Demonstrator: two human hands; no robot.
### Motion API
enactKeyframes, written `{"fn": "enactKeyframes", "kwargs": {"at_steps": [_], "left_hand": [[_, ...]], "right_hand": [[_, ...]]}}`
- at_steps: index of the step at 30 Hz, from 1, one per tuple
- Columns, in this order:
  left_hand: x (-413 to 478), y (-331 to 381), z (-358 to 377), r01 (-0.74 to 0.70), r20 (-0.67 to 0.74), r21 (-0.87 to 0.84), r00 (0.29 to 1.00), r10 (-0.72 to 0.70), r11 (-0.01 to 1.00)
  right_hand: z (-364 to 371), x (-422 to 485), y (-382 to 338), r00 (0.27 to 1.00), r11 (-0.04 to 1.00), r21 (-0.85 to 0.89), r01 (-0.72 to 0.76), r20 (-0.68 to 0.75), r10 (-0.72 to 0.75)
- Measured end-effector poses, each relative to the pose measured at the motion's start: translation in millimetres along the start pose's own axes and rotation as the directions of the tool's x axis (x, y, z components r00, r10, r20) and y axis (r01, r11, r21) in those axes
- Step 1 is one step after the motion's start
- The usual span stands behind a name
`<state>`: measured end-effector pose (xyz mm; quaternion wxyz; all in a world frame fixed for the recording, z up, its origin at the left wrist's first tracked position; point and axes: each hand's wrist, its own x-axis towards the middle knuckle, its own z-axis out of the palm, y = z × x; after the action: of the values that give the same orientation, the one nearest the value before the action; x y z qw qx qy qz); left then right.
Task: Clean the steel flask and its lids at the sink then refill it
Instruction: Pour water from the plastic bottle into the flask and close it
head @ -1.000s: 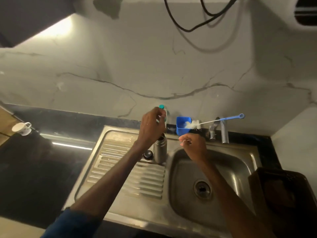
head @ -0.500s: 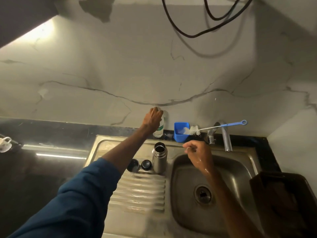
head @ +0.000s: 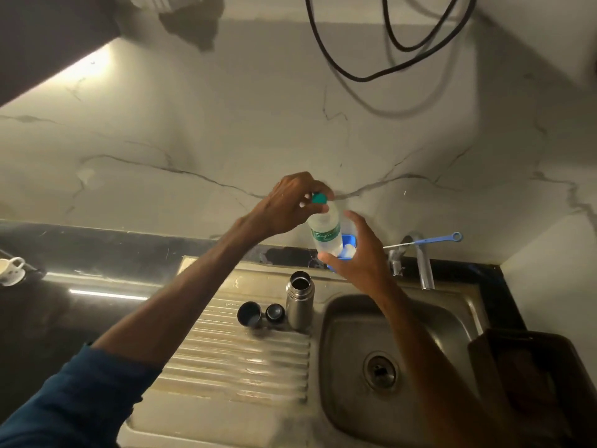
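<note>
The open steel flask [head: 299, 302] stands upright on the sink's ribbed drainboard [head: 232, 360]. Just left of it lie its two dark lids, a cup lid [head: 249, 313] and a smaller stopper [head: 275, 313]. Above and behind the flask I hold a clear plastic water bottle [head: 326, 232] with a green label, tilted, in the air. My left hand [head: 287, 202] grips its neck at the teal cap [head: 319, 198]. My right hand [head: 361, 257] cups the bottle's lower end, thumb under the base.
The steel basin [head: 387, 344] with its drain lies at the right, the tap [head: 423, 263] behind it. A blue bottle brush [head: 433, 239] leans out of a blue holder [head: 350, 240] on the ledge. A white cup [head: 11, 268] sits far left, a dark container [head: 533, 383] at right.
My left hand lifted the water bottle off the back ledge and brought it forward. My right hand rose from over the basin and took hold of the bottle's base.
</note>
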<state>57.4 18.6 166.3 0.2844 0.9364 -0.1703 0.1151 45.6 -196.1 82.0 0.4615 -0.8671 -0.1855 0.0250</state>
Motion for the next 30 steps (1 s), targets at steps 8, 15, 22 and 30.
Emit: {"fn": "enactKeyframes", "kwargs": {"at_steps": [8,15,22,30], "left_hand": [[-12,56,-16,-0.078,0.1,-0.224,0.99,0.102,0.971],[-31,65,-7,-0.071,0.139,-0.282,0.984,0.114,0.957],[-54,65,11,0.057,-0.094,-0.193,0.993,-0.077,0.979],[-70,60,37,0.259,-0.264,-0.254,0.908,-0.325,0.932]], "right_hand": [[-38,-10,-12,0.988,0.993,0.091,0.077,0.129,-0.089],[-39,-42,-16,0.984,0.991,0.085,0.104,0.135,-0.115],[-8,-59,-25,0.979,0.994,-0.109,0.013,-0.199,-0.034],[17,-68,-26,0.972,0.989,-0.116,-0.097,-0.224,0.069]]}}
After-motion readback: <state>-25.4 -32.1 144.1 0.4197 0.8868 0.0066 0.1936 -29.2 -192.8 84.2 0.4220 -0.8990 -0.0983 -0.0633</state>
